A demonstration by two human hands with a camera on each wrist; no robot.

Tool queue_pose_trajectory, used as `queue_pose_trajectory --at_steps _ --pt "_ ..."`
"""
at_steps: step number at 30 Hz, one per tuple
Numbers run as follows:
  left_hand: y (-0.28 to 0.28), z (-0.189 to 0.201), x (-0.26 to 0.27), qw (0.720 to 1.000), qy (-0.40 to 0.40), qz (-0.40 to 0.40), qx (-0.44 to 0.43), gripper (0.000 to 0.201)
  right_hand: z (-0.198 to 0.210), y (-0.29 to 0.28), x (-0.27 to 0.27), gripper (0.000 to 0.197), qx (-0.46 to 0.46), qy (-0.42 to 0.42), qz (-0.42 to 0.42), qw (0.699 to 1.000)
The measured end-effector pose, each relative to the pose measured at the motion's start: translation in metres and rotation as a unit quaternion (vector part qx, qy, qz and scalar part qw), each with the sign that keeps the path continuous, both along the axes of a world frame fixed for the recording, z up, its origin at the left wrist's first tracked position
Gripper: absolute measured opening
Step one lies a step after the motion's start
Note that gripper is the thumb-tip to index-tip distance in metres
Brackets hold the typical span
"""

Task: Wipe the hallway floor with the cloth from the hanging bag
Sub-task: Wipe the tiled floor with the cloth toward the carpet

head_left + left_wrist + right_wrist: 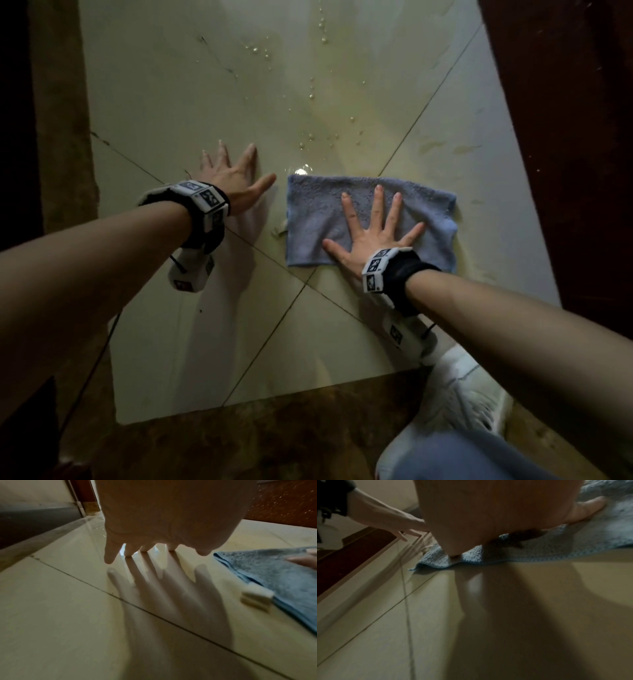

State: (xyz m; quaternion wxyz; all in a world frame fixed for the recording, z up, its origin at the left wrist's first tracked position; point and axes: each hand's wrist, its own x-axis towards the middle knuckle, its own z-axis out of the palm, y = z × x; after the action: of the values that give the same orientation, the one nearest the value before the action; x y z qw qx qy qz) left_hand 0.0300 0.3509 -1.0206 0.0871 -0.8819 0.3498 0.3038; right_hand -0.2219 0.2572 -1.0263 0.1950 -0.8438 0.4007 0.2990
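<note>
A blue-grey terry cloth (421, 212) lies folded flat on the glossy cream tile floor (178, 102). My right hand (371, 228) presses down on it with all fingers spread straight. My left hand (233, 171) is flat on the bare tile just left of the cloth, fingers splayed, not touching it. In the left wrist view the left hand's fingertips (128, 553) touch the floor above their reflection, with the cloth (274, 574) and its white label (255, 599) to the right. In the right wrist view the palm covers the cloth (530, 553).
Water drops and a wet streak (311, 92) lie on the tiles beyond the cloth. A dark red-brown door or wall (575, 137) borders the right side, a dark marble strip (239, 442) the near edge. My white shoe (459, 394) stands at the lower right.
</note>
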Motion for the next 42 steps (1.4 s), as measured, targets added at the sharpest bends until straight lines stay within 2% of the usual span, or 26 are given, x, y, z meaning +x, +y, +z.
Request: queue_pose_trajectory --at_steps 2,7,14,20,26,32,39,42 --pt "0.001 -0.008 0.008 1.0 -0.002 0.004 -0.004 0.077 0.001 -0.016 0.012 0.088 0.004 0.002 0.005 1.0" --pt "-0.001 -0.011 0.008 1.0 -0.017 -0.004 0.0 0.073 0.0 -0.046 0.044 0.089 -0.001 -0.006 0.008 1.0" --pt "-0.001 -0.008 0.011 0.999 -0.024 -0.031 0.018 0.09 -0.007 -0.085 0.099 0.09 -0.032 -0.026 0.009 0.999" --pt "0.001 -0.008 0.008 0.999 -0.03 -0.027 0.013 0.092 -0.003 -0.116 0.144 0.089 -0.047 -0.025 0.033 0.998" --pt "-0.002 -0.005 0.008 0.998 -0.037 -0.033 0.037 0.099 -0.001 -0.126 0.158 0.089 -0.042 -0.019 0.052 0.998" --pt "-0.006 -0.004 0.008 0.997 -0.038 -0.04 0.058 0.097 0.009 -0.123 0.134 0.09 -0.014 0.015 0.082 0.996" --pt "-0.018 0.011 0.002 0.997 0.003 0.01 0.072 0.101 0.012 -0.076 0.053 0.092 0.004 0.034 0.076 0.996" --pt "-0.024 0.016 -0.01 0.999 -0.007 0.009 0.052 0.105 0.013 -0.058 0.01 0.091 0.007 0.039 0.063 0.997"
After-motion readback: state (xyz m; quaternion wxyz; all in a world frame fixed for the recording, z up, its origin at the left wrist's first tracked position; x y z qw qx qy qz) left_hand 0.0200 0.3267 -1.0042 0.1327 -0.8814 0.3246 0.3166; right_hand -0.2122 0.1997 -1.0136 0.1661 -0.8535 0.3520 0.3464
